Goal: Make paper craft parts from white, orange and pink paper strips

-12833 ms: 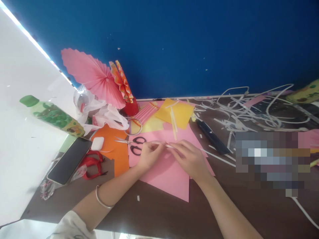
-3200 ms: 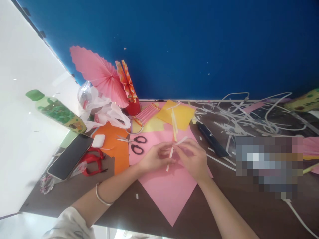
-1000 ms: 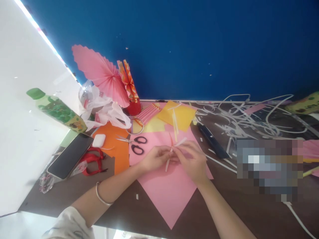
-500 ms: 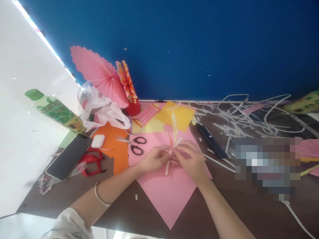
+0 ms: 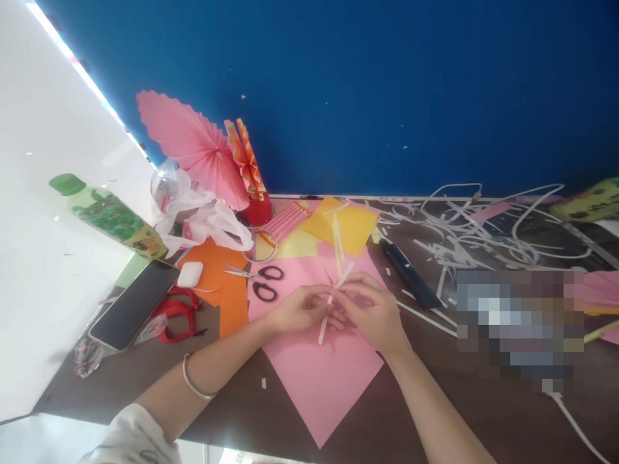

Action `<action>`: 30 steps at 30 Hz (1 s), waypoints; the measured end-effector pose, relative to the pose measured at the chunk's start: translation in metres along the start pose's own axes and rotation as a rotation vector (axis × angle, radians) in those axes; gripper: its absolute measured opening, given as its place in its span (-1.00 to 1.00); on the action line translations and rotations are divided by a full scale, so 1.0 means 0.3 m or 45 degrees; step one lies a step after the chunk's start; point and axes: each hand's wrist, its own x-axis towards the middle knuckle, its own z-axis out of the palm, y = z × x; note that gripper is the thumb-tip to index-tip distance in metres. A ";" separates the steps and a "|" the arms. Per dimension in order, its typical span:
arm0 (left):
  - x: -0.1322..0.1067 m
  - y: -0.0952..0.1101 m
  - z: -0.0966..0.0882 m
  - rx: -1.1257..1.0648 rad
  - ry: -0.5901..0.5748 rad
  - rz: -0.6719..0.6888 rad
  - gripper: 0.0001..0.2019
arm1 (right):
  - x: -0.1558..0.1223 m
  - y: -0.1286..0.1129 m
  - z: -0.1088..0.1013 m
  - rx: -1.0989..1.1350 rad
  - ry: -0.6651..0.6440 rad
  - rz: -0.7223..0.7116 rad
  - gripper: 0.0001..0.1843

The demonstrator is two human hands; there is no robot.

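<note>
Brown tabletop, strewn with paper offcuts, runs along a blue wall that fills the upper frame. At centre, above a pink sheet, the left hand and right hand meet, fingertips apparently pinched shut on a thin white paper strip slanting between them.

Paper strip: tilting from flat to steep between left hand and right hand, which are closing together. Pink sheet: turning, corner swinging toward the person.
</note>
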 end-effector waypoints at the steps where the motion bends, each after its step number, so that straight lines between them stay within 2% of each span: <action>1: -0.001 0.000 0.000 -0.003 -0.003 -0.004 -0.57 | 0.002 -0.001 -0.004 0.026 -0.019 0.034 -0.91; 8: -0.008 0.004 -0.007 0.022 -0.057 0.010 -0.58 | 0.017 0.011 -0.032 0.346 -0.092 0.272 -0.81; 16: -0.010 -0.001 -0.005 0.022 -0.056 -0.004 -0.55 | 0.013 -0.007 -0.015 0.481 -0.044 0.254 -0.89; 21: -0.009 0.003 0.004 0.084 0.006 0.064 -0.59 | 0.010 -0.007 -0.013 0.444 -0.048 0.223 -0.88; 26: -0.001 -0.003 0.018 0.008 0.050 0.101 -0.57 | 0.006 0.000 -0.007 0.427 -0.044 0.227 -0.85; 30: -0.004 -0.007 0.012 0.059 0.059 0.116 -0.60 | 0.005 -0.004 -0.003 0.399 0.027 0.191 -0.89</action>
